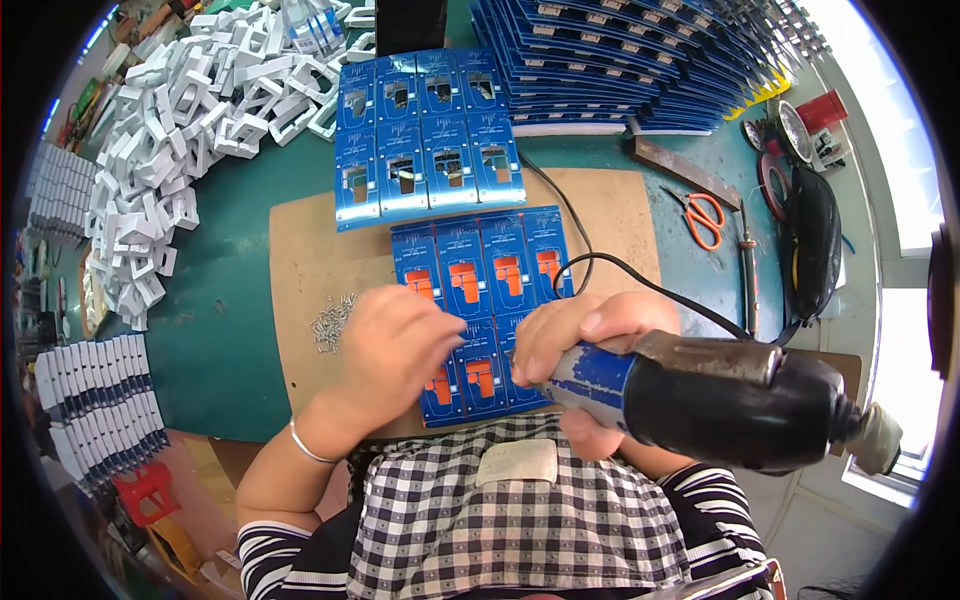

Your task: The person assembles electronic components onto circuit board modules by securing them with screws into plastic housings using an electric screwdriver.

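The right hand [580, 345] wrapped tight around a power screwdriver [700, 395]. The left hand [395, 350] pressed flat, fingers loose, on the blue panel [485, 290] mid-bench. Small screws [332, 322] lay at nine o'clock, near the board's [310, 250] open edge.

A board [310, 250] lies at the centre of the bench [230, 330]. On it, mid-frame, sits a panel of cards [480, 270], with a second panel [425, 140] above it toward the upper frame. A heap of screws [332, 320] lies left of the lower panel. Plastic frames [190, 120] pile at upper left, stacked panels [620, 60] at upper right, and scissors [705, 218] at right.
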Tool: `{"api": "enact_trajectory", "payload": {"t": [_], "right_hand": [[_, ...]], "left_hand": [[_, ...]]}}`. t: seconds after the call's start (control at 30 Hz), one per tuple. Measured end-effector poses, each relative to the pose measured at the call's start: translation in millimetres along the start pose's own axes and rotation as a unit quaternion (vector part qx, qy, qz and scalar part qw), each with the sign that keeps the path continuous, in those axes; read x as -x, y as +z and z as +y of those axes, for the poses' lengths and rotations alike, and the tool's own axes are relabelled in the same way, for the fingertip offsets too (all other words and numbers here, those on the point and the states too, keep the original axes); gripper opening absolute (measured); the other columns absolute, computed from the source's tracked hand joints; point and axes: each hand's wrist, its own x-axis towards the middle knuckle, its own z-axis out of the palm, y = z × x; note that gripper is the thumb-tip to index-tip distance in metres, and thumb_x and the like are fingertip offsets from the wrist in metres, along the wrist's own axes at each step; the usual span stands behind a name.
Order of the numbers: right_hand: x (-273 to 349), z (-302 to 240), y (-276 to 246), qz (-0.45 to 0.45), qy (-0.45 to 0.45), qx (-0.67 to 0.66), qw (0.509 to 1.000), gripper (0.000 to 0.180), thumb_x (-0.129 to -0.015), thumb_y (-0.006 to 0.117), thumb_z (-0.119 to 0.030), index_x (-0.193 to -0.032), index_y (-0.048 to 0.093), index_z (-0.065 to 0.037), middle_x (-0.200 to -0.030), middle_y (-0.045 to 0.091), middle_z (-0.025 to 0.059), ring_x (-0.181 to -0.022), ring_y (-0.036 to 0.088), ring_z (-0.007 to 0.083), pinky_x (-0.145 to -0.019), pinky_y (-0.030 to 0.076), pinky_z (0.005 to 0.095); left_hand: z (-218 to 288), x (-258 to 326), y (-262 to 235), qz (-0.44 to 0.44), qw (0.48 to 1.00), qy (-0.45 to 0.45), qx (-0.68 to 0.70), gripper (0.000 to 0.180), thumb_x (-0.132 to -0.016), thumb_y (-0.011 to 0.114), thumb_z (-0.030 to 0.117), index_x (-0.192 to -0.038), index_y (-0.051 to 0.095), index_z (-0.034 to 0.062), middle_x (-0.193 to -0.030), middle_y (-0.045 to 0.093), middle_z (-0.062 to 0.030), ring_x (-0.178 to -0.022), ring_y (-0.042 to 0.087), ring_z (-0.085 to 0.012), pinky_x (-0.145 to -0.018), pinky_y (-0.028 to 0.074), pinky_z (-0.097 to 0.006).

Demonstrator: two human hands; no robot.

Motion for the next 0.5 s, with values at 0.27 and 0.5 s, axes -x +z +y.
{"api": "enact_trajectory", "payload": {"t": [0.27,0.5], "right_hand": [[-4,2,-1,-0.045,-0.002,0.023,0.999,0.054,-0.083,0.074,-0.019,-0.121,0.037,-0.008,-0.090,0.062,0.0143,-0.080,0.062,0.0248,-0.073,0.050,0.0404],[-9,30,-15,0.190,0.021,-0.056,0.980,0.061,-0.083,0.067,-0.043,-0.126,0.040,-0.010,-0.075,0.054,0.0057,-0.058,0.057,0.0194,-0.059,0.048,0.0353]], "left_hand": [[-37,12,-38,0.044,0.982,-0.109,-0.147,0.013,-0.075,0.071,0.003,-0.087,0.066,0.0068,-0.085,0.060,-0.0073,-0.083,0.056,-0.0267,-0.073,0.044,-0.037],[-46,5,-12,0.020,0.980,-0.088,-0.175,0.010,-0.076,0.070,0.007,-0.085,0.066,0.0083,-0.080,0.059,-0.0047,-0.079,0.056,-0.0257,-0.072,0.043,-0.039]]}}
